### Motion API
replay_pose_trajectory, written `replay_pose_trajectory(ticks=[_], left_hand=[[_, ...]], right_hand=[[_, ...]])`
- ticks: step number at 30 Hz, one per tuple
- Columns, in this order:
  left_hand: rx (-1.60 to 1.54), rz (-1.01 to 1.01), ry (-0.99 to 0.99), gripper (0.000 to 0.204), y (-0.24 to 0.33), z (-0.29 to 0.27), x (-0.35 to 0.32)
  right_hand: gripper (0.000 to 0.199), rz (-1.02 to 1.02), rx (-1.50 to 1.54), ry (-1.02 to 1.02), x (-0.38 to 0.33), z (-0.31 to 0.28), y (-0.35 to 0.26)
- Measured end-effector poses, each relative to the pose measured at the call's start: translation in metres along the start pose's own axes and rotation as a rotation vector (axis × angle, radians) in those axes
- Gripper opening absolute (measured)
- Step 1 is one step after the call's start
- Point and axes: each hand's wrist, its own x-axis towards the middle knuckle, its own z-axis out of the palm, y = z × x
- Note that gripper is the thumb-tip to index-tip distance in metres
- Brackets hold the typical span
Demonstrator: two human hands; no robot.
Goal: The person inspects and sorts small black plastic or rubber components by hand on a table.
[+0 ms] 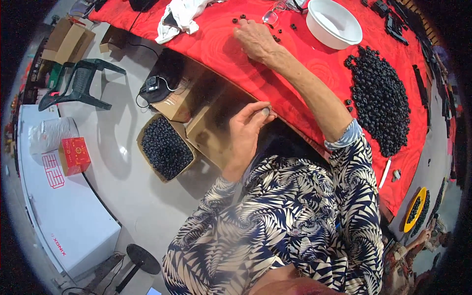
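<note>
My right hand (253, 39) reaches far across the red tablecloth (221, 49), lying palm down with fingers bent beside a few loose small black parts (239, 19). Whether it holds one of them I cannot tell. My left hand (248, 129) hovers off the table's edge, over an open cardboard box (209, 129). Its thumb and fingertips pinch a small grey piece (266, 110). A large pile of the same black parts (381, 105) lies on the cloth to the right of my right forearm.
A white bowl (333, 22), a pair of glasses (273, 14) and a white cloth (179, 17) sit at the table's far side. On the floor stand a cardboard box of black parts (164, 146) and a green plastic chair (78, 83). A yellow tray (414, 210) lies at lower right.
</note>
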Motion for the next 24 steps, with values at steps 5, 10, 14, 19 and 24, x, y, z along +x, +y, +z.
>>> replay_pose_trajectory(ticks=[5, 10, 14, 19, 24], left_hand=[[0.007, -0.042, -0.028, 0.013, -0.003, 0.004, 0.003], [0.016, -0.052, -0.047, 0.009, -0.007, 0.007, 0.004], [-0.007, -0.066, -0.066, 0.009, -0.011, 0.013, 0.002], [0.033, 0.006, -0.096, 0.011, -0.015, 0.007, -0.009], [0.276, -0.023, -0.162, 0.013, -0.013, 0.015, -0.010]], right_hand=[[0.026, 0.040, 0.097, 0.052, -0.013, -0.004, -0.002], [0.017, 0.080, 0.137, 0.155, -0.019, -0.002, -0.004], [0.017, 0.131, 0.233, 0.133, -0.034, -0.014, -0.003], [0.011, 0.190, 0.601, 0.237, -0.095, -0.066, -0.020], [0.013, 0.555, 1.059, 0.226, -0.194, -0.104, -0.026]])
